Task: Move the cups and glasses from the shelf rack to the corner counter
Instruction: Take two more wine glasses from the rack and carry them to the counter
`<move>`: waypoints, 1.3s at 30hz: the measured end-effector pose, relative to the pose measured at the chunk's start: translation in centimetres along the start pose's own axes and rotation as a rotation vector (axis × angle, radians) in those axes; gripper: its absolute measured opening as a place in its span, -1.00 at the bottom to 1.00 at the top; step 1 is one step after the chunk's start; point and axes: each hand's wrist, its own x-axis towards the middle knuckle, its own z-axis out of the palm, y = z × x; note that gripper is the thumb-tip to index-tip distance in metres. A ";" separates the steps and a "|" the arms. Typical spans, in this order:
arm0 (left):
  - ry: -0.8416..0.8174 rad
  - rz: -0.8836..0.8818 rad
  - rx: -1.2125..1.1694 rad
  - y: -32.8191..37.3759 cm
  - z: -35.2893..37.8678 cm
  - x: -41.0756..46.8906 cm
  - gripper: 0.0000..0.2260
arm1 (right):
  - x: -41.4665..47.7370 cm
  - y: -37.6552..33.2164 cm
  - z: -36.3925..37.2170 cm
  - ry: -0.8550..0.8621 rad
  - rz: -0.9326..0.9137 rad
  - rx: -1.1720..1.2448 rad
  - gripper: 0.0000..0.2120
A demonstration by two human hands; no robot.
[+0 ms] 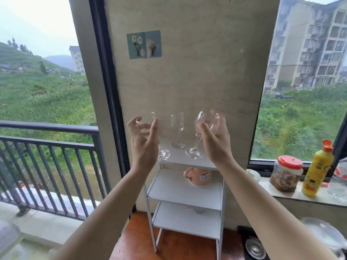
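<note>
Both hands are up at the top tier of the white shelf rack [185, 192], each one on a stemmed glass. My left hand [144, 141] has its fingers curled around the bowl of the left wine glass [145, 126], whose foot shows just below the wrist at the shelf's edge; whether that foot touches the shelf or is just off it, I cannot tell. My right hand [216, 139] cups the bowl of the right wine glass [204, 122], which leans to the right with its foot [193, 152] low over the shelf top.

Between them a third, narrower glass [177, 128] stands upright and untouched near the wall. One tier down sits a pink cup [199, 177] with a label (it counts too).

So the job looks barely begun: two glasses gripped at the rack, none seen delivered. Left to do, by my reckoning, is carrying this pair to the corner counter, which lies out of view, then fetching the middle glass and the pink cup.
</note>
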 end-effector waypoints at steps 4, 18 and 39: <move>-0.032 0.045 -0.144 2.4 1.3 -2.2 -0.51 | -1.9 -1.7 -2.6 0.093 -0.195 0.094 -0.43; -0.516 -0.153 -0.604 5.7 16.3 -22.1 -0.56 | -17.6 -0.8 -25.5 0.537 -0.117 -0.208 -0.48; -1.410 -0.365 -1.050 41.2 27.9 -71.4 -0.60 | -60.7 -24.8 -66.4 1.210 0.003 -0.604 -0.46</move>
